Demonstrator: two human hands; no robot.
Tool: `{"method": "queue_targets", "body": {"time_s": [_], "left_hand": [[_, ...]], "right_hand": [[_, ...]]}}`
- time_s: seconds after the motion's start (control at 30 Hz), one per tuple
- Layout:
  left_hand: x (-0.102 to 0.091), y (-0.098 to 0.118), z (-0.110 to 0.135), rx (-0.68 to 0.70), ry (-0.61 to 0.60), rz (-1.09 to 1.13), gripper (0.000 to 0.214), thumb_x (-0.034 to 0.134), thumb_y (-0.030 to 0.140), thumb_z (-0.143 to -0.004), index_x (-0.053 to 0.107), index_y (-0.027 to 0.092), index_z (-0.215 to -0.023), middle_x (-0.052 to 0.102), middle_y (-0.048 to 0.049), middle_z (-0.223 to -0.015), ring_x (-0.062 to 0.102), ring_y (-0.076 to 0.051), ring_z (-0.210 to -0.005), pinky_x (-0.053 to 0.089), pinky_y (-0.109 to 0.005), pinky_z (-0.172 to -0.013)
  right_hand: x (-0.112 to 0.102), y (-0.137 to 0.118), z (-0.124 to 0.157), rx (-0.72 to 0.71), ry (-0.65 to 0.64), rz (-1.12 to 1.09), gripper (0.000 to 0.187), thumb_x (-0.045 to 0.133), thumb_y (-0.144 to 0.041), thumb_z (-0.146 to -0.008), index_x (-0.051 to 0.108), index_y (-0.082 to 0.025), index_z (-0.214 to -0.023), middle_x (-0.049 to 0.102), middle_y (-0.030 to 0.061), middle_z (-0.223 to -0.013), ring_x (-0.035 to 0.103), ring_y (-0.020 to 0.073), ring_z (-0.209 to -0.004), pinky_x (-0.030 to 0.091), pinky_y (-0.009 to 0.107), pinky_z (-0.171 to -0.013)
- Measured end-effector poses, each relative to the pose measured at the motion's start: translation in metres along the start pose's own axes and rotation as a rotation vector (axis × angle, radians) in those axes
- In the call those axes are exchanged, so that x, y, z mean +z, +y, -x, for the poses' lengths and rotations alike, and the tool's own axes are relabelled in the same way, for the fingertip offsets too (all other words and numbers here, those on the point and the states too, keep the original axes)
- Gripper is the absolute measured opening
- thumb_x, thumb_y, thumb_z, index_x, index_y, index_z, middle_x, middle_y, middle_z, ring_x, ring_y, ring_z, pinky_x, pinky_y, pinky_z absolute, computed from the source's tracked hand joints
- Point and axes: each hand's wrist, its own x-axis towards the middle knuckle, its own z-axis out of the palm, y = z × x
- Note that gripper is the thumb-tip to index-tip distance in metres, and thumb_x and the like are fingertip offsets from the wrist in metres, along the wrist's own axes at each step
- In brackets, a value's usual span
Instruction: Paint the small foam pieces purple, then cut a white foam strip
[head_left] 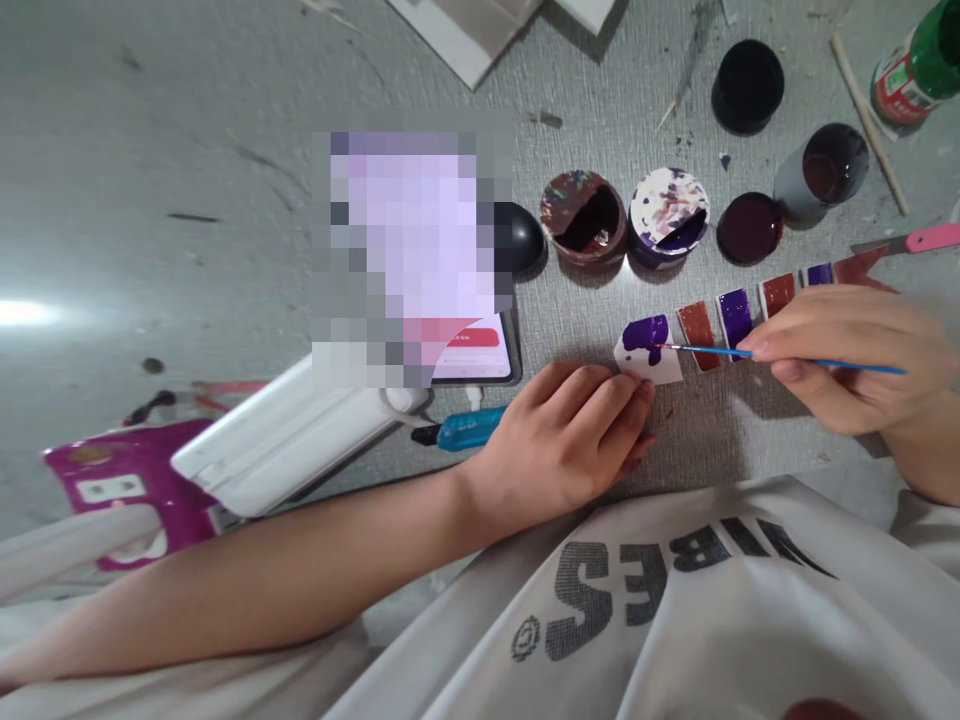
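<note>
The white shirt (675, 600) sits close under the lens. The left hand (570, 440), fingers pressed together, pins the small white piece (649, 350) at its fingertips. The right hand (847, 355) pinches the thin blue brush (720, 351), tip on the purple patch. The painting looks about half done, and the bare white calls for short, steady strokes.

White shirt (750, 640) carries dark block letters reading "IBES" and, larger, "ES" (upside down to the camera); green bottle's red-and-white label (896, 88) stays illegible.

Half-purple white piece (649, 352), thin blue brush (712, 351)
</note>
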Motion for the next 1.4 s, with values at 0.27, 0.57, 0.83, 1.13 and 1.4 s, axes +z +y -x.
{"method": "queue_targets", "body": {"time_s": [0.27, 0.57, 0.83, 1.13, 1.4], "left_hand": [[-0.002, 0.001, -0.002, 0.001, -0.005, -0.017, 0.026, 0.068, 0.031, -0.113, 0.081, 0.009, -0.12, 0.083, -0.0111, -0.104, 0.073, -0.025, -0.091, 0.063, -0.041, -0.075], [-0.002, 0.0, 0.0, -0.008, -0.009, 0.015, 0.023, 0.072, 0.03, -0.11, 0.081, 0.011, -0.121, 0.08, -0.0126, -0.105, 0.073, -0.026, -0.092, 0.062, -0.042, -0.076], [-0.001, 0.0, -0.002, 0.0, -0.002, -0.006, 0.027, 0.068, 0.03, -0.113, 0.081, 0.007, -0.119, 0.082, -0.0113, -0.103, 0.074, -0.025, -0.089, 0.062, -0.041, -0.076], [-0.001, 0.0, -0.004, 0.004, 0.003, -0.016, 0.027, 0.066, 0.03, -0.114, 0.081, 0.008, -0.119, 0.083, -0.0106, -0.103, 0.075, -0.026, -0.089, 0.062, -0.041, -0.076], [0.0, 0.0, -0.005, 0.008, 0.002, -0.008, 0.027, 0.067, 0.029, -0.112, 0.08, 0.006, -0.12, 0.082, -0.0117, -0.103, 0.075, -0.026, -0.09, 0.063, -0.042, -0.074]], "right_hand": [[-0.007, -0.006, 0.0, 0.12, 0.007, 0.124, 0.015, 0.074, -0.024, -0.104, 0.083, -0.036, -0.103, 0.089, -0.0002, -0.088, 0.084, 0.0242, -0.07, 0.069, 0.042, -0.057], [-0.007, -0.003, 0.004, 0.147, 0.037, 0.195, 0.021, 0.076, -0.016, -0.099, 0.085, -0.034, -0.106, 0.09, 0.0002, -0.094, 0.085, 0.0225, -0.078, 0.07, 0.039, -0.066], [-0.001, 0.008, -0.002, -0.047, 0.041, 0.063, 0.006, 0.079, -0.021, -0.098, 0.084, -0.024, -0.099, 0.087, 0.001, -0.084, 0.081, 0.0183, -0.064, 0.065, 0.03, -0.054], [0.001, 0.005, 0.001, -0.01, 0.067, 0.051, 0.01, 0.081, -0.02, -0.097, 0.086, -0.025, -0.104, 0.088, 0.0021, -0.088, 0.083, 0.0202, -0.068, 0.068, 0.033, -0.057], [-0.001, 0.005, 0.005, 0.042, 0.155, 0.126, 0.016, 0.08, -0.018, -0.097, 0.088, -0.027, -0.106, 0.087, 0.0013, -0.087, 0.082, 0.0218, -0.069, 0.065, 0.037, -0.057]]}}
